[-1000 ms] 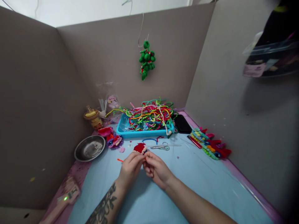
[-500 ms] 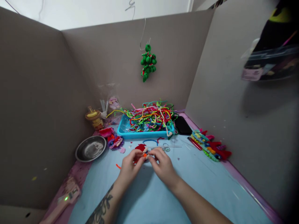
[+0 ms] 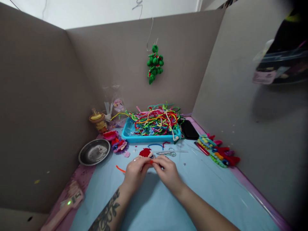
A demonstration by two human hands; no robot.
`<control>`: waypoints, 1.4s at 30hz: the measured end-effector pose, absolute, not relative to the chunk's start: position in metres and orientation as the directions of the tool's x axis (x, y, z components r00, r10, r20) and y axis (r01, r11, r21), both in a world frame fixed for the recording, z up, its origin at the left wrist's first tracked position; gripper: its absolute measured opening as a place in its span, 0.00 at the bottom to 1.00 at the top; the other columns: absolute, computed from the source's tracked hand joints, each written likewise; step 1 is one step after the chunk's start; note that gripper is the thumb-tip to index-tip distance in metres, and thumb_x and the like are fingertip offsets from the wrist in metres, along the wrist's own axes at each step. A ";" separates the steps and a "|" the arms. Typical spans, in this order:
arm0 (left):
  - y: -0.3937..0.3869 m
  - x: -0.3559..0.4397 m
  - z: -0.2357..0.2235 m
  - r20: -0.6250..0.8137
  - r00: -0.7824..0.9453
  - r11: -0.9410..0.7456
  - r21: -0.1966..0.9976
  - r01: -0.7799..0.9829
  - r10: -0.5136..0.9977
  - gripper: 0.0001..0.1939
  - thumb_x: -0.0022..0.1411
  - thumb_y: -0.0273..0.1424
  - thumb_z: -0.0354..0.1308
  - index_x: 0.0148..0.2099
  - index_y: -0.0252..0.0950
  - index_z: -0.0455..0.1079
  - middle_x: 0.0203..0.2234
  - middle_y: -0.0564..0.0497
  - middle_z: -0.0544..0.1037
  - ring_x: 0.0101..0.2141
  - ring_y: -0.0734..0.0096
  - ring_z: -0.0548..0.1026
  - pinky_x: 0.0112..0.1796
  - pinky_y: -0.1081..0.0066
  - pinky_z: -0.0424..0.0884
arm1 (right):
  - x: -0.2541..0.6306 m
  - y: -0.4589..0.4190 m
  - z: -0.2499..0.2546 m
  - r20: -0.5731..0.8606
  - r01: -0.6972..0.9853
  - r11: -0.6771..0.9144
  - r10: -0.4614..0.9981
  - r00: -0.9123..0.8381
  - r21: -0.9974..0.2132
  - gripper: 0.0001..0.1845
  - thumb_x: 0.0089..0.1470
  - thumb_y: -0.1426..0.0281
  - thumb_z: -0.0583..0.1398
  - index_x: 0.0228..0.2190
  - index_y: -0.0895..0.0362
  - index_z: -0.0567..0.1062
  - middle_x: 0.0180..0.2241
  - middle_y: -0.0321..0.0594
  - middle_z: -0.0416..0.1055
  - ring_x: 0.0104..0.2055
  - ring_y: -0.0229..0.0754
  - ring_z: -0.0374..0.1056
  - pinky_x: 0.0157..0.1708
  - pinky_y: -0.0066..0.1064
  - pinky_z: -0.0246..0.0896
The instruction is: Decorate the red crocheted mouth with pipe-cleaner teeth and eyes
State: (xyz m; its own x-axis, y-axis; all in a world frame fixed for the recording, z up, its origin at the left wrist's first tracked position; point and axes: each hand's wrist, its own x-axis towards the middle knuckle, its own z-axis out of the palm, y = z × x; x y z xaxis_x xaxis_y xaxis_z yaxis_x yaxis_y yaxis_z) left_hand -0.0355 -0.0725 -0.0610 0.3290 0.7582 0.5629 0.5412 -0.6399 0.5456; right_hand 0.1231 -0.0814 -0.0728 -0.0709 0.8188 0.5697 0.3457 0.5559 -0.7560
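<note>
A light blue sheet covers the table, and the blue tray sits at its far side, heaped with a tangle of many-coloured fuzzy strands. Left of the tray and nearer the person is a shallow metal bowl with small pale bits in it; right of the tray and nearer lies a row of coloured fuzzy pieces. In front of the tray, the left hand pinches between thumb and fingers, and the right hand pinches close beside it, their fingertips meeting at a small orange piece. A black phone lies just beside the tray's right end. The green ornament hangs above the tray. Between the tray and the right hand are scissors. The red fuzzy piece with a pale edge shows just beyond the left fingers, in front of the tray.
</note>
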 end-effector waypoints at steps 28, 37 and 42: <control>-0.067 -0.033 -0.055 0.031 0.166 -0.042 0.997 0.065 0.986 0.10 0.49 0.32 0.63 0.32 0.33 0.66 0.21 0.55 0.72 0.24 0.77 0.69 0.28 0.76 0.64 | 0.130 -0.079 -0.074 0.634 0.363 0.640 0.758 -0.154 -0.677 0.14 0.55 0.73 0.56 0.44 0.54 0.73 0.38 0.44 0.71 0.40 0.42 0.67 0.40 0.34 0.64; -0.063 -0.035 -0.061 -0.032 0.257 0.039 0.999 -0.024 0.966 0.14 0.46 0.33 0.66 0.31 0.34 0.64 0.20 0.57 0.69 0.22 0.79 0.67 0.27 0.77 0.62 | 0.130 -0.077 -0.081 0.684 0.503 0.709 0.674 -0.278 -0.494 0.10 0.56 0.76 0.54 0.37 0.56 0.73 0.33 0.44 0.69 0.36 0.42 0.66 0.36 0.33 0.65; -0.065 -0.035 -0.058 -0.059 0.277 0.076 0.996 -0.051 0.959 0.14 0.48 0.35 0.65 0.31 0.34 0.65 0.22 0.56 0.71 0.23 0.79 0.68 0.27 0.78 0.61 | 0.129 -0.075 -0.079 0.660 0.386 0.688 0.716 -0.226 -0.614 0.09 0.57 0.75 0.53 0.35 0.56 0.72 0.32 0.42 0.69 0.36 0.40 0.66 0.36 0.31 0.64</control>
State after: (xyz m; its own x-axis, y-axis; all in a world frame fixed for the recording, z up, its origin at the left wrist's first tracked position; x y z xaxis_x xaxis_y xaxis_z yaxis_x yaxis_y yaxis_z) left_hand -0.0353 -0.0647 -0.0578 0.2769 0.9591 -0.0591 -0.0507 0.0760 0.9958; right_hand 0.1287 -0.0753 -0.0794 -0.2259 0.7163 0.6602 0.3860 0.6880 -0.6145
